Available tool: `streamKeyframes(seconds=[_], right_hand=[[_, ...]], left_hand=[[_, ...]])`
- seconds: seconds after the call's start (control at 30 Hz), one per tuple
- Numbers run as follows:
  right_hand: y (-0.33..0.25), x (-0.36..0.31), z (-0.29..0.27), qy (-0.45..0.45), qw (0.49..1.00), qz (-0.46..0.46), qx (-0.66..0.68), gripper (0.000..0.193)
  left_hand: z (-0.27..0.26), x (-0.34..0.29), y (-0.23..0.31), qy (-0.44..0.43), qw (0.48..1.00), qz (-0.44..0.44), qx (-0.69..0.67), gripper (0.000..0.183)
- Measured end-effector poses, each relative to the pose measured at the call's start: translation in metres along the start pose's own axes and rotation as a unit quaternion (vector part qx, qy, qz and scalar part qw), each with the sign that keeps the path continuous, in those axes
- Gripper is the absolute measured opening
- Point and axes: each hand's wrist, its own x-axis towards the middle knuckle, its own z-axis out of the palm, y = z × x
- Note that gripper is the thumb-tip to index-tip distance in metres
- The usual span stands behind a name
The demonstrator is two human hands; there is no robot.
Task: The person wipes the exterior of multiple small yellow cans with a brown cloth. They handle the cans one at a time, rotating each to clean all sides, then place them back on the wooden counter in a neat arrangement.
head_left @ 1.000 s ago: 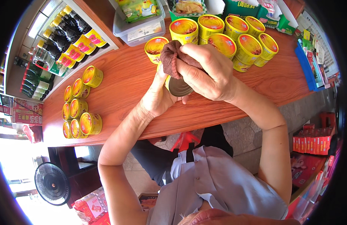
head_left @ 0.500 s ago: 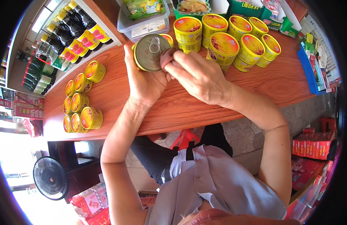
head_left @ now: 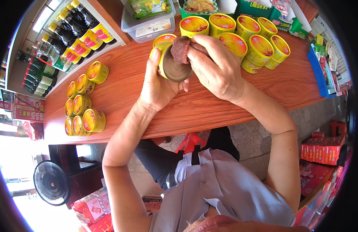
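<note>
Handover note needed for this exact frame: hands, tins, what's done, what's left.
Left hand: grips a yellow tin tipped on its side over the wooden counter, metal end facing the camera.
Right hand: presses a brown cloth against the tin's upper rim.
Tins: a small group lies at the counter's left end; a larger cluster stands behind the hands.
Done: cannot tell for certain which tins are wiped.
Left: probably finish this tin, set it down, then take another.
</note>
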Motion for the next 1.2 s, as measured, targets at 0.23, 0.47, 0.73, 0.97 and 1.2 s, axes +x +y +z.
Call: streamKeyframes(seconds=[0.23, 0.47, 0.73, 0.97, 1.2], right_hand=[[-0.023, -0.009, -0.001, -0.111, 0.976, -0.065, 0.177, 0.022], [-0.015, 0.004, -0.014, -0.033, 0.983, -0.015, 0.181, 0.032], [0.007, 0.012, -0.014, 0.017, 0.95, 0.156, 0.271, 0.018], [-0.005, 0.007, -0.006, 0.016, 0.962, 0.159, 0.221, 0.022], [-0.014, 0.012, -0.016, 0.01, 0.971, 0.072, 0.228, 0.031]], left_hand=[[-0.001, 0.0, 0.015, 0.128, 0.988, 0.077, -0.044, 0.072], [0.001, 0.002, -0.009, 0.051, 0.909, 0.244, 0.335, 0.086], [0.017, -0.003, 0.002, 0.022, 0.956, 0.129, 0.261, 0.089], [0.001, -0.007, -0.008, -0.068, 0.997, 0.023, -0.041, 0.09], [-0.002, -0.009, 0.011, -0.023, 0.986, 0.09, 0.139, 0.088]])
